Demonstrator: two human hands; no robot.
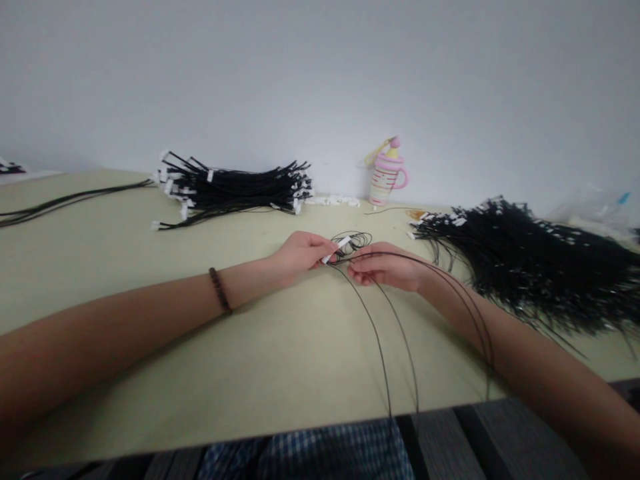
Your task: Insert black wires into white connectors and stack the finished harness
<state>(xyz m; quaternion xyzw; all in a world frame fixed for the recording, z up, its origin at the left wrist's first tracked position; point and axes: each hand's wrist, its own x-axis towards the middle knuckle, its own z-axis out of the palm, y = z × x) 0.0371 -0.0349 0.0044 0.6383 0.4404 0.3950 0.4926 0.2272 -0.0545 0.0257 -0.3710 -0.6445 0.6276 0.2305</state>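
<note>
Between finger and thumb, my left hand [303, 257] pinches a small white connector [329, 257] over the middle of the table. Thin black wires [367, 310] run from it to the right; some droop past the front edge and others arch over my right forearm. My right hand [383, 265] is closed close beside it, with its fingertips on the wires near the connector. Just behind the hands lie a loose coil of thin wire [361, 237] and a white strip [345, 241]. Exactly which wire the right fingertips hold is too small to tell.
At the back left lies a bundle of black cables with white connectors [240, 189]. Small white connector pieces [334, 200] lie beside a striped cup [383, 181] by the wall. A large heap of black wires [530, 260] covers the right side. Long cables [75, 198] stretch across the left.
</note>
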